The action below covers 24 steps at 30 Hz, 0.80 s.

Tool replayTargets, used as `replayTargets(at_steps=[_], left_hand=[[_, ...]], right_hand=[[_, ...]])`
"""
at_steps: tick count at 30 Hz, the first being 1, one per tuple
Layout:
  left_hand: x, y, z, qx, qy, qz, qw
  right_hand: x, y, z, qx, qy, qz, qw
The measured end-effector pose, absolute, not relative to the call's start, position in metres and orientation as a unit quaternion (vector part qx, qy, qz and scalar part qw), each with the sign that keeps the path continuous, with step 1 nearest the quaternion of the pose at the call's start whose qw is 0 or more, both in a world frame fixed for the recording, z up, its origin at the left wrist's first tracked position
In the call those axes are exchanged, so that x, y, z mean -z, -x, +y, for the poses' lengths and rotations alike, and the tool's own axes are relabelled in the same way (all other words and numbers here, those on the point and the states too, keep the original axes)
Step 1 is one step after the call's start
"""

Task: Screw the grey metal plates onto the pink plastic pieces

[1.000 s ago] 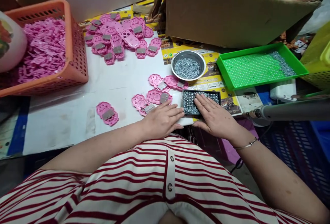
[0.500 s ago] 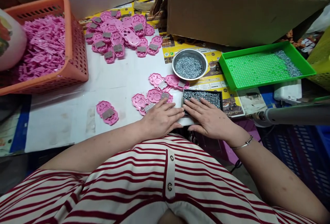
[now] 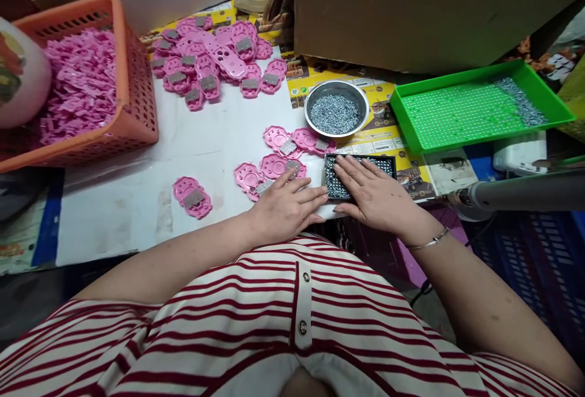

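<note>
My right hand (image 3: 370, 193) lies flat with fingers stretched over a small black tray (image 3: 392, 168) of tiny metal screws, covering much of its middle and right. Against the tray's left side rest the fingertips of my left hand (image 3: 289, 207), which is flat on the table edge with fingers apart. Just beyond the left hand are several pink plastic shells (image 3: 273, 166) with grey metal plates, one partly hidden by its fingers. A single pink shell (image 3: 192, 197) lies farther left. Behind the black tray stands a round metal bowl (image 3: 312, 127) filled with the same kind of small screws.
A green perforated tray (image 3: 457, 122) with screws at its far right end is at the right. A cardboard box (image 3: 388, 19) stands behind. More pink shells (image 3: 208, 74) are piled at the back. An orange basket (image 3: 121, 67) of pink parts is at left. A grey bar (image 3: 525, 193) juts in from the right.
My right hand has slid slightly right across the black tray, showing more screws at its left end. My left hand has hardly moved. The camera view has shifted a little.
</note>
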State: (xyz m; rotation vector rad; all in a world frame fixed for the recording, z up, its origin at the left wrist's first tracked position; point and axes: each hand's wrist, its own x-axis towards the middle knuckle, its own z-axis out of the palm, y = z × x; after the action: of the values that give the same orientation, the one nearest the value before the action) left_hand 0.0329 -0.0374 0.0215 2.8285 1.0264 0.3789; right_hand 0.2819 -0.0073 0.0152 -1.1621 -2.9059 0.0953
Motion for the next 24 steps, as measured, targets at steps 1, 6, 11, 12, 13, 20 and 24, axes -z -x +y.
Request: replayTargets(at_steps=[1,6,11,12,13,20,24], left_hand=[[-0.021,-0.032,-0.037,-0.123,-0.931,0.338,0.054],[-0.021,-0.030,-0.039,-0.121,-0.930,0.340,0.069],[-0.022,-0.030,-0.041,-0.115,-0.927,0.350,0.073],[-0.022,-0.030,-0.042,-0.112,-0.927,0.351,0.072],[-0.022,-0.030,-0.042,-0.109,-0.927,0.351,0.071],[-0.022,-0.031,-0.044,-0.112,-0.927,0.354,0.061],[-0.023,-0.032,-0.044,-0.114,-0.927,0.352,0.063]], right_hand=[[-0.016,-0.285,-0.010,-0.028,0.380,-0.925,0.006],[-0.022,-0.294,-0.022,-0.055,0.317,-0.947,0.008],[-0.022,-0.298,-0.014,-0.059,0.292,-0.954,0.004],[-0.022,-0.299,-0.012,-0.052,0.299,-0.953,0.004],[-0.022,-0.300,-0.010,-0.046,0.306,-0.951,0.005],[-0.026,-0.296,-0.013,-0.062,0.304,-0.950,0.016],[-0.026,-0.307,-0.014,-0.075,0.347,-0.933,0.056]])
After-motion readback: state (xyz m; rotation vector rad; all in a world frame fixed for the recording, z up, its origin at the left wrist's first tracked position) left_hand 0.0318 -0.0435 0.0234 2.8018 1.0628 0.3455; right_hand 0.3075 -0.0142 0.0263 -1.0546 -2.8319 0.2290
